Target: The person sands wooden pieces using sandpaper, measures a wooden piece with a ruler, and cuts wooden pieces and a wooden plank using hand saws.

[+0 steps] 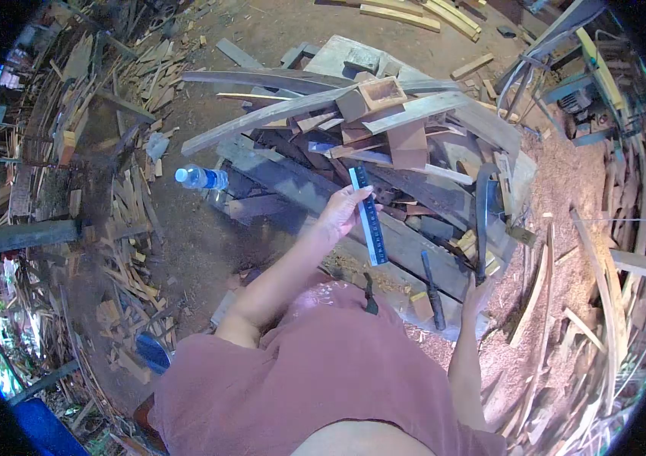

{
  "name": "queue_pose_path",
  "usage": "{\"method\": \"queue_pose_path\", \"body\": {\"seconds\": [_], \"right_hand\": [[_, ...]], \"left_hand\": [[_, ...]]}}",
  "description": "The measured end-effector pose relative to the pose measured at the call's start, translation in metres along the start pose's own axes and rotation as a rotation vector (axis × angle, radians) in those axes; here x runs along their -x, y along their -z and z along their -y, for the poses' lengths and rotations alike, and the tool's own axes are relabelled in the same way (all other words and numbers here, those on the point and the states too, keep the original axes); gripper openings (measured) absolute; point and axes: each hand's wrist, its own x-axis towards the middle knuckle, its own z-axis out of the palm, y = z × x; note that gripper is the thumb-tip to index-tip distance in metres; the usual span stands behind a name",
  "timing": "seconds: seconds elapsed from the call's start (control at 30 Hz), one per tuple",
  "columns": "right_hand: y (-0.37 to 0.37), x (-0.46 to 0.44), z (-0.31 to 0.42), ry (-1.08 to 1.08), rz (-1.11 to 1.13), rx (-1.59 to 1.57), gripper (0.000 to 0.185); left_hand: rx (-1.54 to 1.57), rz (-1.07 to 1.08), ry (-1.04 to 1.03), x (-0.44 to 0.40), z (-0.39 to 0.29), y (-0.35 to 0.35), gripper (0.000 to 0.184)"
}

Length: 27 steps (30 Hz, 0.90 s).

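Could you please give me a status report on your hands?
Left hand holding ruler. Right hand at curved bar, lower end. Wood pieces cluttered just beyond.

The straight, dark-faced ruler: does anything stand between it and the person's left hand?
Nothing visible does: the left hand grips the straight, dark-faced ruler directly, nearer its upper end in the picture.

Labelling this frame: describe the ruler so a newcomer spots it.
Start at the wood pile in the middle. Over its near side, the left hand grips the ruler. Unlike the plain boards around it, its dark face carries a row of pale marks.
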Motion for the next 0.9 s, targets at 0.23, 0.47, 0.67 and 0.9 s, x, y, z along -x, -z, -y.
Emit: {"method": "queue_pose_path", "body": {"seconds": [0.23, 0.47, 0.67, 0.9], "right_hand": [[-0.003, 0.003, 0.007, -0.099, 0.096, -0.006, 0.049], [-0.014, 0.003, -0.007, -0.087, 0.137, -0.033, 0.053], [0.010, 0.014, 0.044, 0.064, -0.163, 0.070, 0.054], [0.068, 0.086, 0.229, 0.226, 0.569, -0.756, 0.058]], "left_hand": [[-0.055, -0.037, 0.018, 0.006, 0.013, -0.006, 0.018], [-0.168, -0.056, 0.038, 0.012, 0.021, -0.009, 0.021], [-0.211, -0.059, 0.044, 0.014, 0.029, -0.002, 0.023], [-0.255, -0.139, 0.031, 0.014, 0.047, 0.000, 0.021]]}}
